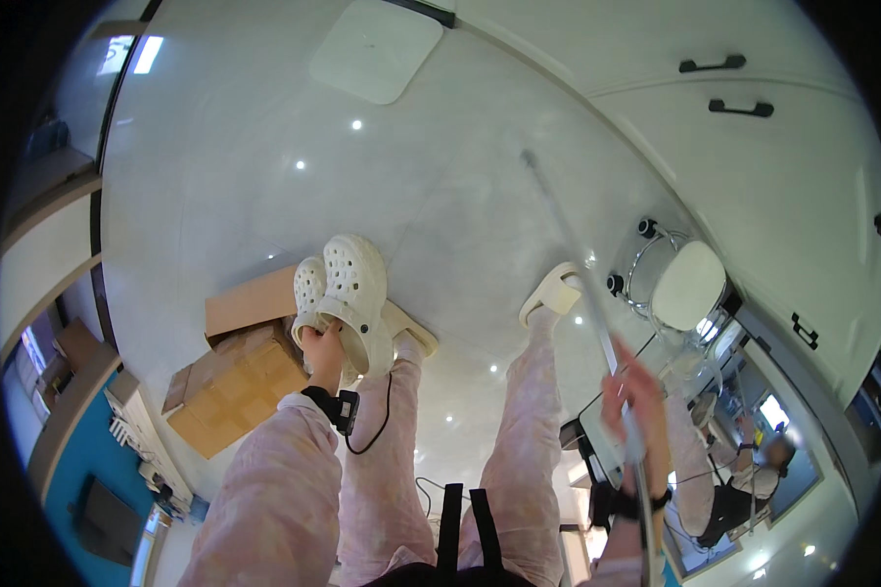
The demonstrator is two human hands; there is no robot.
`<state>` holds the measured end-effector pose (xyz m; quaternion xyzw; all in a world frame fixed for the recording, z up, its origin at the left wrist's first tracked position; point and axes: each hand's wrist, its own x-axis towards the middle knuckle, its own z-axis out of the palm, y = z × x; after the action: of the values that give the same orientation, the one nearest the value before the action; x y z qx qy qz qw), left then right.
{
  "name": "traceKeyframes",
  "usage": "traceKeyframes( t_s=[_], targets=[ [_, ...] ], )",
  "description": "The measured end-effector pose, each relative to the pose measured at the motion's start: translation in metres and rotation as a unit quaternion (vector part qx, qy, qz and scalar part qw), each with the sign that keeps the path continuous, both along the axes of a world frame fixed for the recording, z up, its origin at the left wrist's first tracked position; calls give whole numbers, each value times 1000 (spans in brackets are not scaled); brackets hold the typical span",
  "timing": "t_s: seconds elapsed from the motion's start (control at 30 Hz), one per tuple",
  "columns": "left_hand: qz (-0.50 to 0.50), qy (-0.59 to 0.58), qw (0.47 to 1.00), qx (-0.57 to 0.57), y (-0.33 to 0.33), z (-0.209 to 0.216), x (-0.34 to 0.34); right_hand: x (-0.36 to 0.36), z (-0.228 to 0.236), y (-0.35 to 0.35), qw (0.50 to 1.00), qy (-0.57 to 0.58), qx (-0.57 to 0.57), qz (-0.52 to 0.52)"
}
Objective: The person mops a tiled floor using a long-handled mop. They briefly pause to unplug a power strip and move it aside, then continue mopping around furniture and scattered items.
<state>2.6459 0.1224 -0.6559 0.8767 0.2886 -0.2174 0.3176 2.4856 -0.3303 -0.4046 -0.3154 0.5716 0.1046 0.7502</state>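
Note:
My left hand [325,352] grips a pair of white clogs [357,279] by their heel ends, holding them above the floor with the toes pointing away from me. The clogs have round holes over the top, and one partly covers the other. In my right hand [634,389] is a long, thin, pale metallic pole [570,235]. It slants far and to the left, ending in a dark grey tip. Motion blurs both the pole and the hand around it, so the pole's kind is unclear. Cream slippers, including the right one [550,292], are on my feet.
Left of my feet sits an open brown cardboard box [240,386]. On the right stand a wheeled stool [690,286] with a white seat and white cabinets [656,59] with black handles. A flat white square [377,54] lies on the glossy floor at the far side.

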Motion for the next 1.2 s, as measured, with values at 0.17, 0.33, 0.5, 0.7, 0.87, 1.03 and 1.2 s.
traceKeyframes(
  t_s=[0.17,0.33,0.5,0.7,0.87,1.03,1.2],
  targets=[
    [44,-21,998,-29,17,0,-14,109,-62,-60,990,-136,-22,1],
    [48,-25,997,-53,11,13,-27,137,-82,-55,993,-111,4,34],
    [41,-4,997,-59,1,25,-22,99,-68,-24,996,-44,-4,77],
    [34,-54,988,-141,-30,14,40,-4,-27,49,989,71,88,93],
    [-41,-109,984,-136,-100,-12,112,-50,-12,90,975,131,161,80],
    [-197,-110,968,-112,-207,-45,161,-60,-17,83,974,106,196,34],
    [-411,-117,902,56,-322,-98,203,-70,-26,63,959,123,253,25]
  ],
)
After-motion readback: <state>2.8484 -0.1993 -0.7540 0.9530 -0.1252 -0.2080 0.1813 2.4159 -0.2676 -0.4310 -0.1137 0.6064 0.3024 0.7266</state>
